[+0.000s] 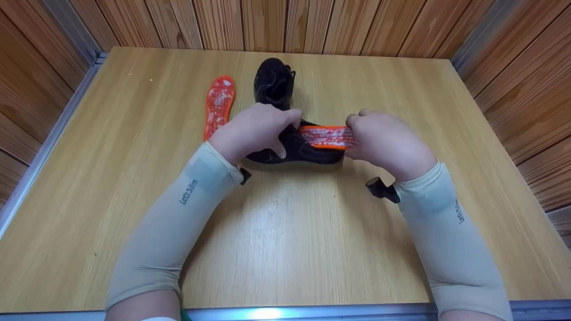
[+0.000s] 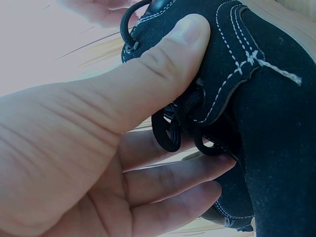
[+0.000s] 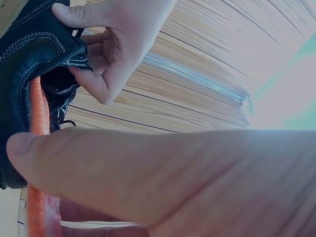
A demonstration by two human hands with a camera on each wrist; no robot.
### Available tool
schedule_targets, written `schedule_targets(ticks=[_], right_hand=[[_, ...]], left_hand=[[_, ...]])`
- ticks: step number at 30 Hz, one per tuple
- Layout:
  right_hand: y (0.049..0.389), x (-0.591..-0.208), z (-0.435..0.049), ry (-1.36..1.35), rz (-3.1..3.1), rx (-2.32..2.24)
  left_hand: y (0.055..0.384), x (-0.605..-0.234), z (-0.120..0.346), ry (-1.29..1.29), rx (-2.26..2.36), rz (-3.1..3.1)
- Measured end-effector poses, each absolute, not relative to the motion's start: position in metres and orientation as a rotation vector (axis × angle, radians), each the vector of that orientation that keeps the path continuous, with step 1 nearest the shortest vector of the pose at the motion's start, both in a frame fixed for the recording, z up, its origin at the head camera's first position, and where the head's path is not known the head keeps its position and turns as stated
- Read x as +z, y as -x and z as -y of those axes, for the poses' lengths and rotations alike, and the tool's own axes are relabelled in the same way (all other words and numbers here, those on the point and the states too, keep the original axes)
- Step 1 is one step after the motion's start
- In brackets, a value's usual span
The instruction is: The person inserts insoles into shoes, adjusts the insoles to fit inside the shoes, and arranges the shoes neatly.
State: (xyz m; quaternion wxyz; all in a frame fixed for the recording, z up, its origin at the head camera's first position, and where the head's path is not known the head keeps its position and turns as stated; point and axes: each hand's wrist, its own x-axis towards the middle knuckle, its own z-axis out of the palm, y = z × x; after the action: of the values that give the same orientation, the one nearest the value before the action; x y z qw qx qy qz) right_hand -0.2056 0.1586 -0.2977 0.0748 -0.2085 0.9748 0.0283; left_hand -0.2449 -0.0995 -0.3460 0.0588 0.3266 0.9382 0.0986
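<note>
A black lace-up shoe [image 1: 294, 149] with white stitching lies crosswise on the table, its opening toward the right. My left hand [image 1: 256, 131] grips its front part, the thumb on the near side and the fingers across the laces. Out of the opening sticks a red-and-white insole [image 1: 328, 137] with an orange edge, partly inside the shoe. Its outer end is pinched by my right hand [image 1: 388, 140]; in the right wrist view the thumb presses the orange edge of the insole [image 3: 39, 108]. How far the insole reaches inside is hidden.
Behind the hands stands a second black shoe [image 1: 273, 82], toe pointing away. A second red-and-white insole [image 1: 220, 100] lies to its left, partly covered by my left hand. Wood-panelled walls [image 1: 308, 26] border the table [image 1: 276, 249] at the back and sides.
</note>
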Motion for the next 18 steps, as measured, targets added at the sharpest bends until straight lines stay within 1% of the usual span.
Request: schedule_targets(ticks=[18], right_hand=[[0.2040, -0.3003, -0.1564, 0.651, -2.929, 0.113]], left_hand=[[0.2461, -0.3453, 0.1002, -1.001, 0.279, -2.837]])
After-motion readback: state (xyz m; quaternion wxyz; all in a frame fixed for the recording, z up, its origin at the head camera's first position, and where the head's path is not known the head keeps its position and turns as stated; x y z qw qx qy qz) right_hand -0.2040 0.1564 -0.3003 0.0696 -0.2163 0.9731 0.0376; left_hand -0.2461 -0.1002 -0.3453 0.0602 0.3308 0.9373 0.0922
